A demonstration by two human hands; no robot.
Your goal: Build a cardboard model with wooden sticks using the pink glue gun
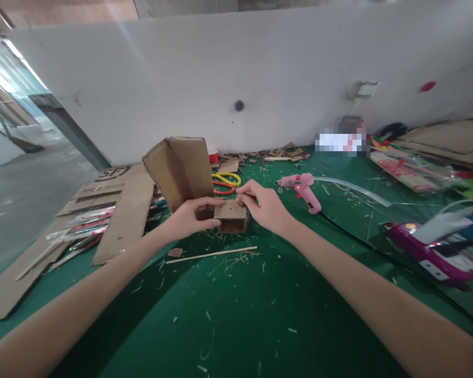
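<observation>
Your left hand (191,216) has its thumb and fingers around the left side of a small cardboard box (230,211), at the middle of the green desk (236,315). Your right hand (263,206) is pinched narrow at the box's upper right corner; you cannot tell whether something thin sits between those fingertips.

The box should feel light and fairly stiff, dry rather than slippery, but its thin walls could crush. Hold it by the side walls, near the edges; pressing mid-panel would likely dent it. Small dark holes mark its top.

Its front is open, the inside shadowed; its back and much of its left side are hidden. Just in front lies a thin wooden stick (213,254). Behind, to the left, stands a folded cardboard piece (187,170). Right is a pink glue gun (299,186). Both forearms are cut off at the frame edges.
</observation>
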